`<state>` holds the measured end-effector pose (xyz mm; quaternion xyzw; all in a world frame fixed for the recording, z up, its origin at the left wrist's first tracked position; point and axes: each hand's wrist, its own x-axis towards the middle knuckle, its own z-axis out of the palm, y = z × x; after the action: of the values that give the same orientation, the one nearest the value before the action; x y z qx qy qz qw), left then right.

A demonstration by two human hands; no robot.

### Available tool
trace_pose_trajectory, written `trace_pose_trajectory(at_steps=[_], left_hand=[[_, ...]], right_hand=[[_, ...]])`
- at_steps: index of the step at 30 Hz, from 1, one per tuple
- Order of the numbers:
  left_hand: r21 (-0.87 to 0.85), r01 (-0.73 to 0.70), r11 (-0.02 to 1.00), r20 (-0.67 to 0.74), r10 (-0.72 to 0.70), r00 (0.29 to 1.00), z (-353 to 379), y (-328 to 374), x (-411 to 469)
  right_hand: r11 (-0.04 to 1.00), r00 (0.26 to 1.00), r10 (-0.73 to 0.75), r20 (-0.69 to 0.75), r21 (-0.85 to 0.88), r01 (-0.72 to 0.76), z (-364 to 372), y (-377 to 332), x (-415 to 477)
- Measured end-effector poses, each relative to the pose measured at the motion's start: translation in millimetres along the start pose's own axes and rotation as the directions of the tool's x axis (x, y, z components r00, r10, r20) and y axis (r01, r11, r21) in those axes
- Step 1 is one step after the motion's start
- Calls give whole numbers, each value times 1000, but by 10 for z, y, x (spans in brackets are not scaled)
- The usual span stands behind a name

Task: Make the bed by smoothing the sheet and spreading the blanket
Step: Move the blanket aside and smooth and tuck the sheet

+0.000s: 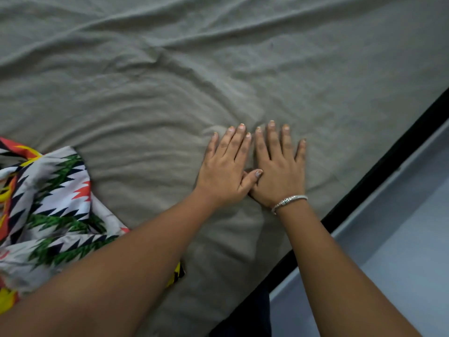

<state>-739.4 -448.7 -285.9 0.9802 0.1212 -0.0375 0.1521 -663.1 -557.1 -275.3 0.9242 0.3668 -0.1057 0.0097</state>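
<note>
A grey-green sheet (218, 69) covers the bed and fills most of the view, with long creases across the top and shallow wrinkles in the middle. My left hand (224, 169) and my right hand (279, 169) lie flat on it side by side, palms down, fingers apart, the left thumb over the edge of the right hand. A silver bracelet (289, 201) circles my right wrist. A bunched blanket (48, 210) with a white, green, black, orange and yellow zigzag pattern lies at the left, partly under my left forearm.
The bed's black edge (388, 161) runs diagonally along the right side. Beyond it is a pale grey floor (401, 251).
</note>
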Motion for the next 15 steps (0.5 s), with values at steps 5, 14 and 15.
trace_pose_trajectory(at_steps=[5, 14, 15], left_hand=[[-3, -28, 1000, 101, 28, 994, 14, 122, -213], [-7, -39, 999, 119, 39, 992, -27, 374, -384], [24, 6, 1000, 125, -9, 992, -27, 328, -399]], right_hand=[[998, 998, 58, 39, -33, -57, 102, 117, -197], [973, 973, 229, 35, 29, -230, -44, 207, -448], [982, 982, 187, 6, 39, -187, -43, 172, -391]])
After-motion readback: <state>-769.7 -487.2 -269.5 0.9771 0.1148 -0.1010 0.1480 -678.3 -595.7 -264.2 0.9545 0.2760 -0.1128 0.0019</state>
